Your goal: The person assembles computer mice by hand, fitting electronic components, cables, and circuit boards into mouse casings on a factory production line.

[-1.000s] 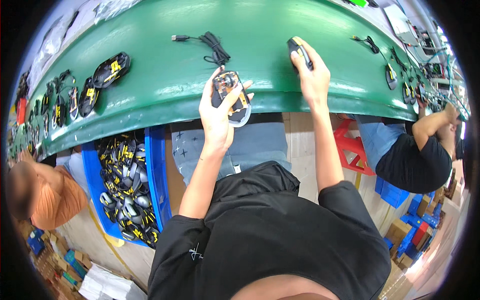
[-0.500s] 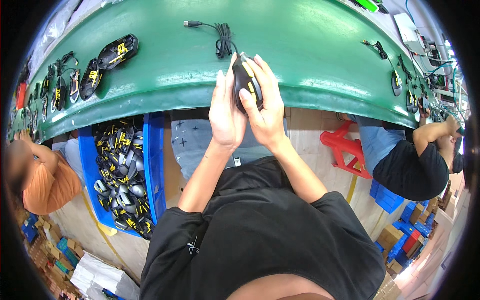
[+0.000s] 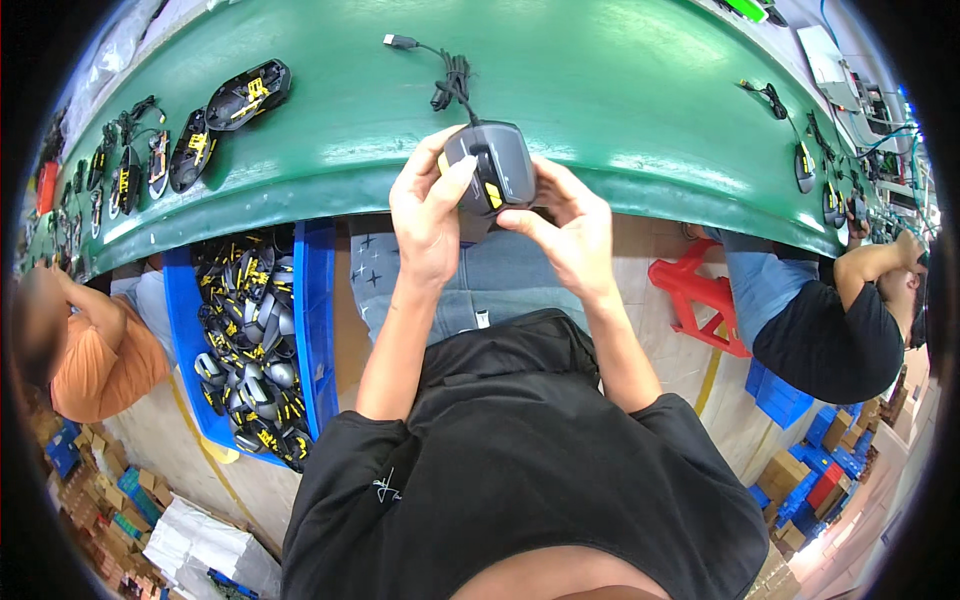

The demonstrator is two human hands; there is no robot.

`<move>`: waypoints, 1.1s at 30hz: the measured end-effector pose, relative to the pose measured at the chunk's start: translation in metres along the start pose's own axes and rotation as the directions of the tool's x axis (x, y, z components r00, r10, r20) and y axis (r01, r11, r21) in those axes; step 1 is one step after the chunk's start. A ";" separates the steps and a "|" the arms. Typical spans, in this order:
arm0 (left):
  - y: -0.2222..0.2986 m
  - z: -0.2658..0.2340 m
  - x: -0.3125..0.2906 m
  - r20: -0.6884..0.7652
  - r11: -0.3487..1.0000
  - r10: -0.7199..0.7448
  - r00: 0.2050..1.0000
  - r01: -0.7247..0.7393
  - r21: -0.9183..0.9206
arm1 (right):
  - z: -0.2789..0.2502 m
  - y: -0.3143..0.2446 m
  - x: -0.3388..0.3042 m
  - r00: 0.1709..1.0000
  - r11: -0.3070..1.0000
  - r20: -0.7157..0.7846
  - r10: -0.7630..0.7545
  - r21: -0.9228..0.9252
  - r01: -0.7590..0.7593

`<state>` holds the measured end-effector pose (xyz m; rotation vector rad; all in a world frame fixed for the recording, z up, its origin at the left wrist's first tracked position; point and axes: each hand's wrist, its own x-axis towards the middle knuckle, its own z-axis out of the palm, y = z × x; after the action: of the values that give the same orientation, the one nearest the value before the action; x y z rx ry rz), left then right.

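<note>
A dark grey computer mouse (image 3: 512, 160) with yellow accents is held between my two hands, above the near edge of the green bench (image 3: 640, 110). My left hand (image 3: 428, 205) grips its left side, the thumb lying on the top near the scroll slot. From the right, my right hand (image 3: 575, 225) holds the other side, its thumb at the lower edge and the other fingers partly hidden. The mouse's black cable (image 3: 452, 82) is bundled on the bench just beyond, its plug (image 3: 400, 41) pointing left.
Left on the bench lie black mouse shells (image 3: 248, 95) with yellow parts inside and several cabled mice. Below the edge stands a blue bin (image 3: 318, 330) full of mouse parts. A red stool (image 3: 697, 295) is at the right. Co-workers sit at both sides.
The mouse has been turned in my hands, its top now facing up more. My hands have moved apart to grip opposite sides, and the plug has shifted slightly right.
</note>
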<state>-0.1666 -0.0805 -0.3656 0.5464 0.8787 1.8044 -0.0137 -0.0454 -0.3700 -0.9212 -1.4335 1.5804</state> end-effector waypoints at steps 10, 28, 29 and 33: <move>0.016 -0.007 0.003 0.205 0.985 0.143 0.968 -0.119 -0.125 | 0.011 -0.041 0.003 0.943 0.901 -0.034 -0.331 -0.308 0.305; 0.025 0.016 0.004 0.090 0.944 -0.108 0.990 0.074 0.322 | -0.008 -0.046 0.002 0.977 0.925 0.084 -0.198 -0.313 0.215; 0.026 0.020 0.006 0.057 0.950 -0.158 0.986 0.136 0.282 | -0.007 -0.044 0.002 0.979 0.917 0.067 -0.194 -0.342 0.205; 0.023 0.028 0.001 0.114 0.982 -0.172 0.979 0.161 0.094 | -0.011 -0.028 0.009 0.993 0.984 -0.081 0.084 0.162 -0.070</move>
<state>-0.1606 -0.0762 -0.3304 0.6122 0.8929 1.5713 -0.0050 -0.0313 -0.3429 -0.9494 -1.2047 1.6643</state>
